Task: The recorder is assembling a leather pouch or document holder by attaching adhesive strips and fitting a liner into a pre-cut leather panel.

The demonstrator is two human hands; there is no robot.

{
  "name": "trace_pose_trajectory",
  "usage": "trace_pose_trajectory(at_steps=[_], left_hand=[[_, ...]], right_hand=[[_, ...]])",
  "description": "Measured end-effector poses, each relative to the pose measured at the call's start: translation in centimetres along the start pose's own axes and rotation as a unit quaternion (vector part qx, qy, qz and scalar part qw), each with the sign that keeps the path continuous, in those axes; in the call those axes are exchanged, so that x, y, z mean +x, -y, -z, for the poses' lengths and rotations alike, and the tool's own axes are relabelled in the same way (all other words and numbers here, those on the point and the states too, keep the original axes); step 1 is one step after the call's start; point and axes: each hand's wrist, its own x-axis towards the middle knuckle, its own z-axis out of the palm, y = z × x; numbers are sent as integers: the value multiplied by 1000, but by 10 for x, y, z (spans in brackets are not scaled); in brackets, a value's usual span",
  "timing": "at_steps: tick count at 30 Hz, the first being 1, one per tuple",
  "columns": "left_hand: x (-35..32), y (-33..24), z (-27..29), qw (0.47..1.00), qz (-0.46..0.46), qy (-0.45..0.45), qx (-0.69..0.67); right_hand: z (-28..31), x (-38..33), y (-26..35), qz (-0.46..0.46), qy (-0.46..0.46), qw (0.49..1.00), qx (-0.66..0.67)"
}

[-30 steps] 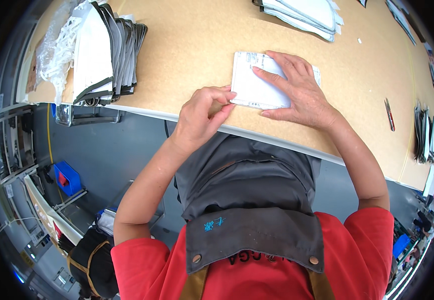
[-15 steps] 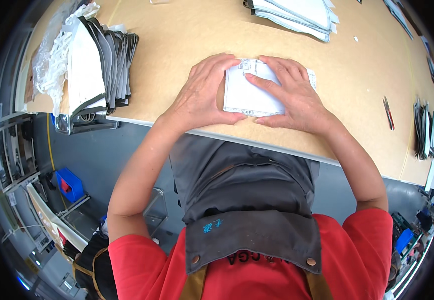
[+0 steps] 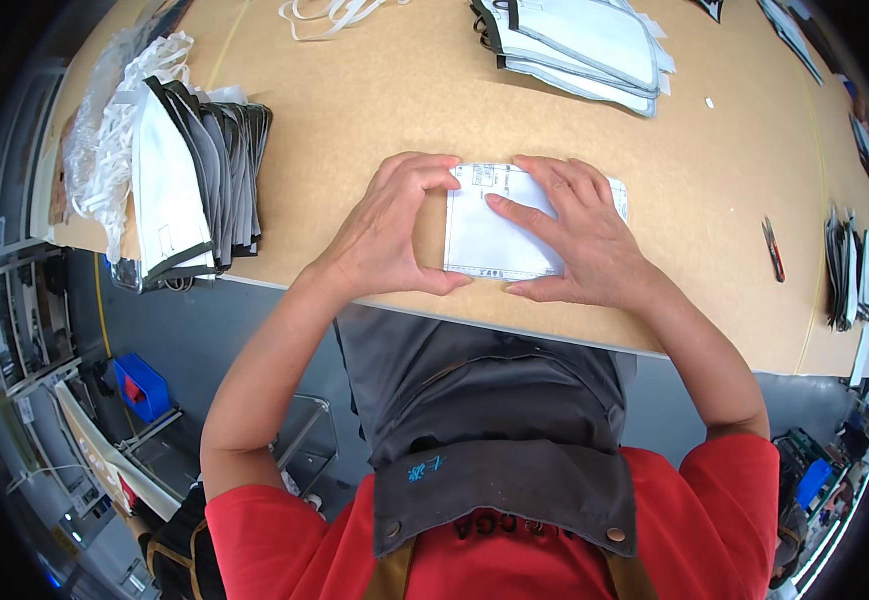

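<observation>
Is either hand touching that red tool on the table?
No: the left hand and right hand are at the white piece, while the red tool lies apart.

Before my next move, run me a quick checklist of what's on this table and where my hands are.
1. White printed piece lying on the table: ok.
2. Left hand at the piece's left corners: ok.
3. Right hand spread over its right part: ok.
4. Red-handled tool apart from both hands: ok.
5. Black-edged stack apart from left hand: ok.
6. Piece a single layer: cannot tell.
</observation>
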Motion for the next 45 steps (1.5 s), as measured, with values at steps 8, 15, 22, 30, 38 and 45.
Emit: trace_pose_trajectory(at_steps=[8, 15, 22, 30, 38, 45], left_hand=[[0, -1, 3, 1000, 16, 7, 12], [0, -7, 5, 997, 18, 6, 71], [3, -16, 21, 990, 41, 75, 109], [98, -28, 43, 974, 192, -116, -11], [230, 45, 6, 943, 247, -88, 206], [237, 64, -12, 923, 313, -154, 161]], right_hand=[[2, 0, 1, 4, -2, 1000, 4], [0, -4, -3, 14, -22, 1000, 5], [-8, -9, -5, 26, -40, 999, 11], [9, -22, -8, 5, -49, 998, 44], [70, -70, -93, 65, -325, 335, 882], [73, -79, -99, 103, -366, 350, 856]])
